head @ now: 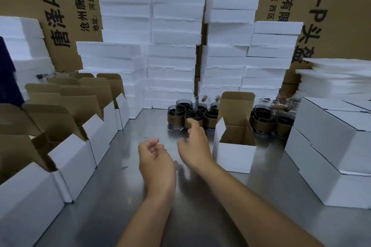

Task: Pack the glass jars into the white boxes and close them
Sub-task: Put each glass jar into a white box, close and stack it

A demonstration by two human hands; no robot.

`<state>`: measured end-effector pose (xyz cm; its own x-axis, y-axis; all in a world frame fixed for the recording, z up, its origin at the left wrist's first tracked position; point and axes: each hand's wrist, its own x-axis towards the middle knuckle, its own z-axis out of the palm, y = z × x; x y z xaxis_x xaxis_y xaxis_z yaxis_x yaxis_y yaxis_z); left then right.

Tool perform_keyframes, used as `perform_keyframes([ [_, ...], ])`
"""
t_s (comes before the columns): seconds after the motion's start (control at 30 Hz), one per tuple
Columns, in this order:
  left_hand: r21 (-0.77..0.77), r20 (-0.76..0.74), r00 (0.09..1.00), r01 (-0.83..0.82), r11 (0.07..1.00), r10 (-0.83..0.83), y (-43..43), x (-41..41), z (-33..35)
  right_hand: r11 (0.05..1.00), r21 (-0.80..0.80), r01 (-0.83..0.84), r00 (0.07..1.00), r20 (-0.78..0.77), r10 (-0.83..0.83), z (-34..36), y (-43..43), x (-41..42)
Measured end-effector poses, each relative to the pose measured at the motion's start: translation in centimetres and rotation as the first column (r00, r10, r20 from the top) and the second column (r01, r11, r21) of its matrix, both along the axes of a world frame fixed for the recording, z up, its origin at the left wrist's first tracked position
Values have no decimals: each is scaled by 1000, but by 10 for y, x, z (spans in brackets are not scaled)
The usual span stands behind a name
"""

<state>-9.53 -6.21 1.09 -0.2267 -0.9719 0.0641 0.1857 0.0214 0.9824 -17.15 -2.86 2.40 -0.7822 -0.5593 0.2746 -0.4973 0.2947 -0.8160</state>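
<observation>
Several dark glass jars with brown bands [177, 115] stand in a cluster at the back of the steel table [124, 196], with more jars [263, 120] behind an open white box [233, 155]. That box stands upright, lid flap raised, its inside brown and empty. My right hand [193, 144] reaches toward the nearest jar [194, 116], fingers apart, fingertips just short of its band. My left hand [155, 161] hovers over the table to the left, loosely curled and holding nothing.
A row of open white boxes [70, 146] lines the left side. Closed white boxes [331, 146] are stacked at the right. White foam blocks [170, 62] and brown cartons [66, 6] wall off the back.
</observation>
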Motion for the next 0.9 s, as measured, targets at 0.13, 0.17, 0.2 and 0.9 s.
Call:
perform_keyframes([
  [0.13,-27,22,999,39,999,-38,2,-2,0,983,-17,181,973,151,-177,3,-17,-32],
  [0.17,-39,26,999,47,998,-46,4,-2,0,977,-1,211,961,182,-207,4,-20,-39],
  [0.2,-46,30,998,55,997,-53,5,-2,1,974,25,226,953,202,-226,5,-22,-44],
  [0.9,-158,-14,998,-64,985,63,5,4,3,979,-205,-14,998,56,26,5,21,25],
])
